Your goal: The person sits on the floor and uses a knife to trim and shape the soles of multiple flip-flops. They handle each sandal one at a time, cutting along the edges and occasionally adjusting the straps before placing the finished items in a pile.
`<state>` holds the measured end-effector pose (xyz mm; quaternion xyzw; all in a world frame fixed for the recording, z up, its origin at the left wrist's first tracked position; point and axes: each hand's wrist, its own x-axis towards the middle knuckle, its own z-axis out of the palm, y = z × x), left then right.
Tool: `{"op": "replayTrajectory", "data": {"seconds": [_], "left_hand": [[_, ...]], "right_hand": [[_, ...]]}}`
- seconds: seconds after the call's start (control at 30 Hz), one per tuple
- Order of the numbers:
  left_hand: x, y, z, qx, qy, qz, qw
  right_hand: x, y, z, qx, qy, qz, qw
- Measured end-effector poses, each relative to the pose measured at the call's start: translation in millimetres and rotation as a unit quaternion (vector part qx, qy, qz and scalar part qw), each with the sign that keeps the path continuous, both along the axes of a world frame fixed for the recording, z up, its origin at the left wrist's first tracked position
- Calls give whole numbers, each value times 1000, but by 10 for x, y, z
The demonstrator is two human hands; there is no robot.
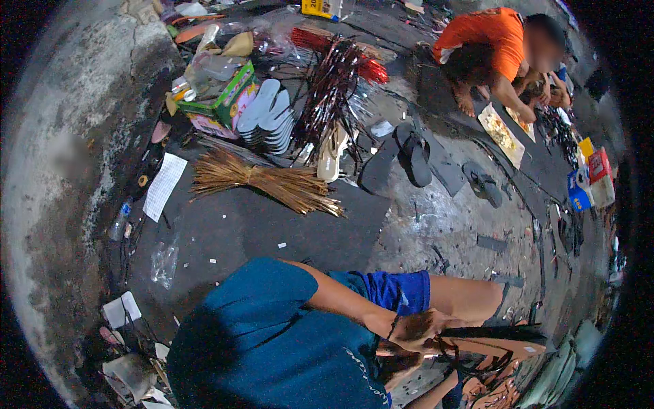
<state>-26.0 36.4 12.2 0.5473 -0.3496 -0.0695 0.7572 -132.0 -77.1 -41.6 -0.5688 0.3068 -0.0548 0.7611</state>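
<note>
My left hand (417,328), with a dark bracelet at the wrist, reaches across at lower right. Its fingers are closed round the near end of a sandal (521,346), which has a tan sole, a black edge and a small white sticker. Thin black straps (470,362) dangle below the sole, beside my bare foot. Under the left wrist shows part of my right hand (398,362), close to the same end of the sandal. Shadow and my teal shirt hide its fingers, so its grip is unclear.
A tied bundle of brown sticks (252,176) lies ahead. Beyond it are stacked grey soles (269,119), a green box (221,109), shiny dark strips (330,88) and black flip-flops (413,155). At far right a person in orange (484,41) crouches near a food wrapper (503,135).
</note>
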Motion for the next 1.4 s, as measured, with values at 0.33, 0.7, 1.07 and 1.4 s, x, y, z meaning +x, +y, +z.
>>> {"op": "replayTrajectory", "data": {"seconds": [0.33, 0.7, 1.07, 1.4], "left_hand": [[-52, -275, 48, 12, -36, -147, 988], [-534, -825, -43, 126, 195, -323, 917], [-627, -642, 170, 138, 208, -379, 891], [-328, -981, -138, 192, 132, -293, 927]], "right_hand": [[-461, -42, -3, 2, -58, -200, 978], [-803, 343, -309, -47, -75, -529, 844], [-830, 490, 65, 145, -138, -559, 805], [-889, 208, 449, -16, -141, -586, 797]]}}
